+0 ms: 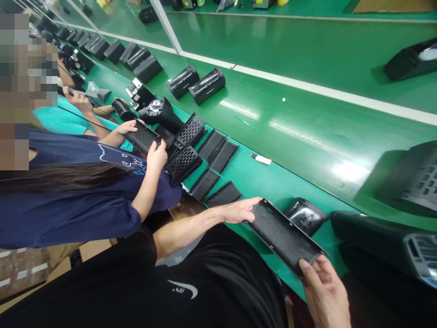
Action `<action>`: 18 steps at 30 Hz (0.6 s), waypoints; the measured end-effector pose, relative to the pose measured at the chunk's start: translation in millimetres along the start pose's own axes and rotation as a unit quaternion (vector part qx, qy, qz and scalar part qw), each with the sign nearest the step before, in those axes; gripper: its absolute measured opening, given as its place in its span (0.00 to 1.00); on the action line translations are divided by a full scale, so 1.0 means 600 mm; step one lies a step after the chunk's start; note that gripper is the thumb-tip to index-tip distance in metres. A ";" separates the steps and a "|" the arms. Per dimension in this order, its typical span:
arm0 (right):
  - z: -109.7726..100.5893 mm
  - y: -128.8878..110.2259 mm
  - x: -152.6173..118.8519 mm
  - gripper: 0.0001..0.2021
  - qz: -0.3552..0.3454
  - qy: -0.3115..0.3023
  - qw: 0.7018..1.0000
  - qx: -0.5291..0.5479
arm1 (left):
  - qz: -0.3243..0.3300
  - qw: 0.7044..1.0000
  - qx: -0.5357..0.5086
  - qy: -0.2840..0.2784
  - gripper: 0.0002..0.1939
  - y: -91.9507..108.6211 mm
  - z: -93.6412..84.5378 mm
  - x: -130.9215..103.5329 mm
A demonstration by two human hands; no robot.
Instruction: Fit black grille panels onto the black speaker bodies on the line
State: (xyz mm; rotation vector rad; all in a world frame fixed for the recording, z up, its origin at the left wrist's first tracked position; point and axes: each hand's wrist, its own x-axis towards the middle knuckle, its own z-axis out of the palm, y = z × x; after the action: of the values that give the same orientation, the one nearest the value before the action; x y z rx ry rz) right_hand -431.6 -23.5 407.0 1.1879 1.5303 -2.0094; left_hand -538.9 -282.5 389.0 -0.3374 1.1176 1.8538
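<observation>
A long black plastic panel (pixel 283 234) with small clips along its edges is held up between my two hands, its hollow side facing me. My left hand (pixel 239 211) grips the far left end, thumb on the inner face. At the near right end my right hand (pixel 322 284) pinches the panel, with the thumb on top and the fingers beneath. Just behind the panel a black speaker-like housing (pixel 307 216) rests on the green bench. Similar black panels (pixel 223 193) lie flat on the bench to the left of my left hand.
A white-handled cutter (pixel 261 159) lies near the bench edge. Left of me, a co-worker's hands (pixel 157 155) hold another panel beside stacked perforated panels (pixel 184 164). Black housings (pixel 207 85) stand on the green surface beyond, and larger black units (pixel 372 232) sit at the right.
</observation>
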 end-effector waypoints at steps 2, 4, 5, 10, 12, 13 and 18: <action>-0.002 0.003 0.002 0.28 0.001 -0.014 1.000 0.006 | -0.003 1.000 0.012 0.019 0.41 -0.007 -0.006 0.004; -0.004 0.006 0.004 0.28 0.000 -0.011 1.000 0.013 | -0.013 0.999 0.017 0.037 0.43 -0.014 -0.012 0.007; -0.006 0.008 0.006 0.29 0.001 -0.002 1.000 0.017 | -0.017 0.999 0.015 0.041 0.43 -0.017 -0.013 0.008; -0.013 0.019 0.014 0.27 0.012 0.019 0.999 0.043 | -0.032 0.998 -0.029 0.035 0.41 -0.014 -0.007 0.004; -0.013 0.021 0.016 0.27 0.021 0.017 0.998 0.048 | -0.044 0.997 -0.044 0.042 0.40 -0.009 -0.001 0.002; -0.013 0.021 0.016 0.27 0.027 0.020 0.998 0.050 | -0.052 0.996 -0.048 0.053 0.40 -0.008 0.001 0.003; -0.006 0.020 0.016 0.29 0.040 0.022 0.998 0.050 | -0.079 0.988 -0.053 0.120 0.44 -0.009 0.006 0.006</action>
State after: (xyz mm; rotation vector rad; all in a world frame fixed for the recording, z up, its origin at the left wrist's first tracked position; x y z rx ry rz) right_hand -427.0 -22.6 391.9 1.3200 1.3932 -2.0396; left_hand -535.5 -276.6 385.5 -0.7055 1.1190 1.7668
